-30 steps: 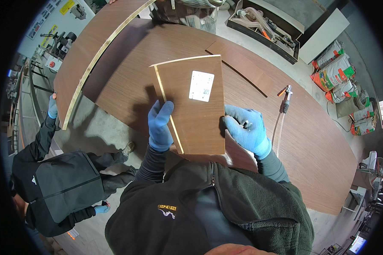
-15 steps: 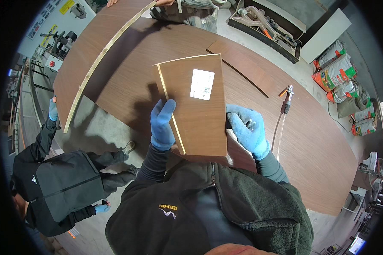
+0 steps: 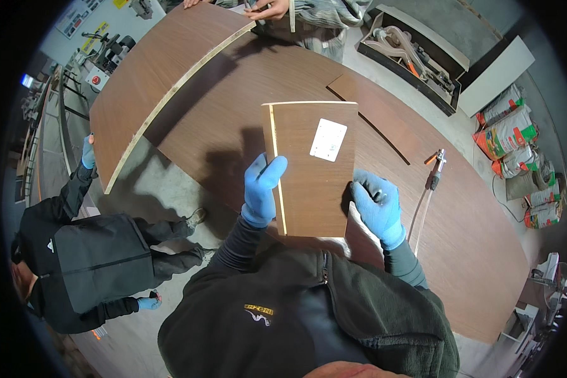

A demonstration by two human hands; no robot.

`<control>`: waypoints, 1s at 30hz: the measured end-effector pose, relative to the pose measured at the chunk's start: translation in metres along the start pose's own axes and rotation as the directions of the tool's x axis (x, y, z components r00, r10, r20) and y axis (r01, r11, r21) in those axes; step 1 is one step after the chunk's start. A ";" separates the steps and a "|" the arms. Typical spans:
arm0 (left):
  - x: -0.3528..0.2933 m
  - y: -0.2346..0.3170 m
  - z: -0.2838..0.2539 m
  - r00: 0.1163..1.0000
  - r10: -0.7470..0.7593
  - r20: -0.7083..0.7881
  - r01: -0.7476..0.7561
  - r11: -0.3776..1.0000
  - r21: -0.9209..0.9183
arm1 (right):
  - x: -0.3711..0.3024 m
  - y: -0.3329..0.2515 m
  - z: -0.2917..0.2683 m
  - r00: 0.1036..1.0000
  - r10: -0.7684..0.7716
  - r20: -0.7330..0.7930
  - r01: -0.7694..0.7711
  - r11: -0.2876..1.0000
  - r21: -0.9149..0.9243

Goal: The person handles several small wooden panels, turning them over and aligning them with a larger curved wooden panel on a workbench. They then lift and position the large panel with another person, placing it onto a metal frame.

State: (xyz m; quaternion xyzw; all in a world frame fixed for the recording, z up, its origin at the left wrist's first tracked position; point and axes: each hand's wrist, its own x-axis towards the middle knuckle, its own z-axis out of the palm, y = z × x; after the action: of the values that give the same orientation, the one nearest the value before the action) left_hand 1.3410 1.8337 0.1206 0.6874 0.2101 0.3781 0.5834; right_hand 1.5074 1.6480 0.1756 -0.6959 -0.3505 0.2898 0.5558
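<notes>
My left hand (image 3: 263, 189) in a blue glove grips the left edge of a small brown wooden panel (image 3: 315, 195), thumb on its face. Pale bare strips run along the panel's top and left edges, and a white label (image 3: 328, 140) sticks to its upper part. It is held up in front of my chest, above the table. Beside its lower right edge, my right hand (image 3: 378, 208) has its gloved fingers curled closed, with a dark area between hand and panel. What is inside the fingers is hidden. Below them shows a whitish, cloth-like patch (image 3: 363, 232).
A large brown tabletop (image 3: 460, 252) carries a flat brown board (image 3: 378, 120) and an air blow gun (image 3: 436, 169) with its hose. At left, a co-worker (image 3: 101, 264) and another person's hand (image 3: 269, 9) hold a large panel (image 3: 164, 57). Bags (image 3: 504, 135) stand beyond the right edge.
The view has shifted, so most things appear farther right and lower. The small panel has turned to stand straighter. My right hand now sits slightly apart from its edge.
</notes>
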 end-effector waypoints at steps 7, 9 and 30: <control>0.002 0.013 -0.003 0.971 -0.237 0.032 0.236 0.932 -0.274 | 0.002 0.008 0.004 1.000 0.014 -0.005 -0.014 0.997 0.078; 0.005 0.013 -0.002 0.929 -0.364 0.072 0.358 0.830 -0.427 | 0.002 0.009 0.001 1.000 0.007 -0.010 -0.007 1.000 -0.012; 0.001 -0.012 -0.004 0.899 -0.424 0.112 0.394 0.668 -0.632 | 0.006 0.009 0.011 0.995 0.092 -0.032 -0.090 0.994 0.055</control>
State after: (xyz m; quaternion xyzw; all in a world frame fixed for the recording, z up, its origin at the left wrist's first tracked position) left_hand 1.3404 1.8402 0.1093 0.3735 0.2299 0.3013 0.8467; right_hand 1.5042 1.6579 0.1640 -0.7009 -0.3009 0.3121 0.5663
